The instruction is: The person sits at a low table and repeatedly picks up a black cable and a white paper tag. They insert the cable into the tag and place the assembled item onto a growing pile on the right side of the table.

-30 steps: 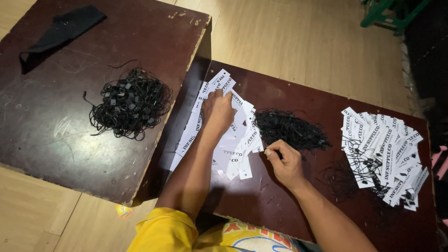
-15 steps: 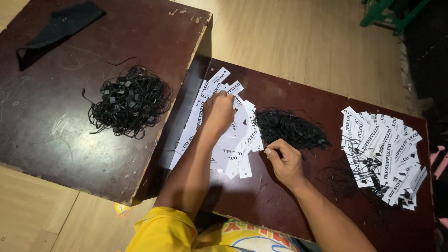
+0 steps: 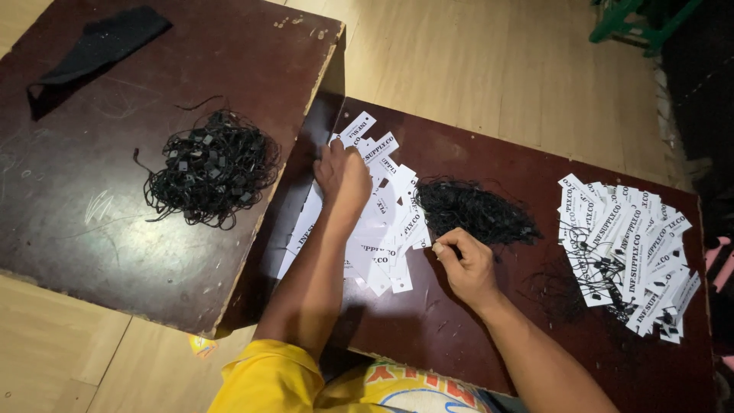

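Note:
My left hand (image 3: 342, 177) rests palm down on a spread of white paper tags (image 3: 380, 222) on the lower dark brown table (image 3: 466, 321). My right hand (image 3: 468, 262) lies just right of the tags, thumb and forefinger pinched together at the edge of a pile of thin black strings (image 3: 472, 210); whether a string is between them I cannot tell. A second heap of white tags with black strings attached (image 3: 623, 248) lies at the far right of that table.
A higher dark brown table (image 3: 115, 229) on the left carries a tangle of black cords with small square pieces (image 3: 212, 168) and a black cloth (image 3: 99, 42). Pale wooden floor lies beyond. A green frame (image 3: 627, 19) stands at the top right.
My left hand stays on the white tags. My right hand has shifted slightly and its fingers have pinched closer beside the black strings.

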